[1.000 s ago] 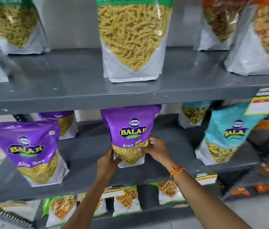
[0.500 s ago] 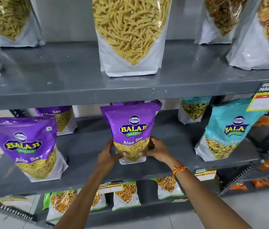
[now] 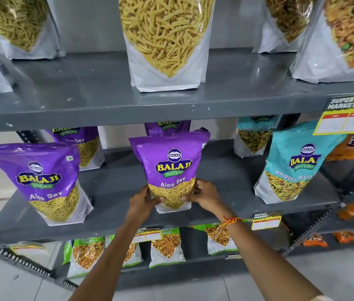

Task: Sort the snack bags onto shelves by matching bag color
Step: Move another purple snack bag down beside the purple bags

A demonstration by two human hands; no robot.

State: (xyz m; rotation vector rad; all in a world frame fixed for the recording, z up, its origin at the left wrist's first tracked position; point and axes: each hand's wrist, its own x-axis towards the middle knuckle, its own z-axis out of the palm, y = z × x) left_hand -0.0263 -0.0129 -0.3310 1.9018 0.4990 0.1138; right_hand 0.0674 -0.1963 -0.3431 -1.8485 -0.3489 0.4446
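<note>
A purple Aloo Sev bag [image 3: 171, 164] stands upright on the middle grey shelf [image 3: 115, 192]. My left hand [image 3: 142, 199] grips its lower left corner and my right hand [image 3: 204, 193] grips its lower right corner. Another purple bag [image 3: 167, 126] stands right behind it. Further purple bags stand at the left front [image 3: 41, 179] and left back [image 3: 80, 144] of the same shelf. Two teal Khatta Mitha bags, one in front [image 3: 295, 164] and one behind [image 3: 255, 135], stand at the right end.
The top shelf [image 3: 84, 88] carries tall white bags [image 3: 165, 42] of yellow snacks. Green-edged bags [image 3: 167, 246] line the bottom shelf. Orange packs [image 3: 345, 235] lie on a rack at the right. Price tags [image 3: 347, 116] hang off the shelf edges.
The purple bag in both hands has settled upright on the middle shelf, in front of another purple bag. My view has dropped slightly and moved closer.
</note>
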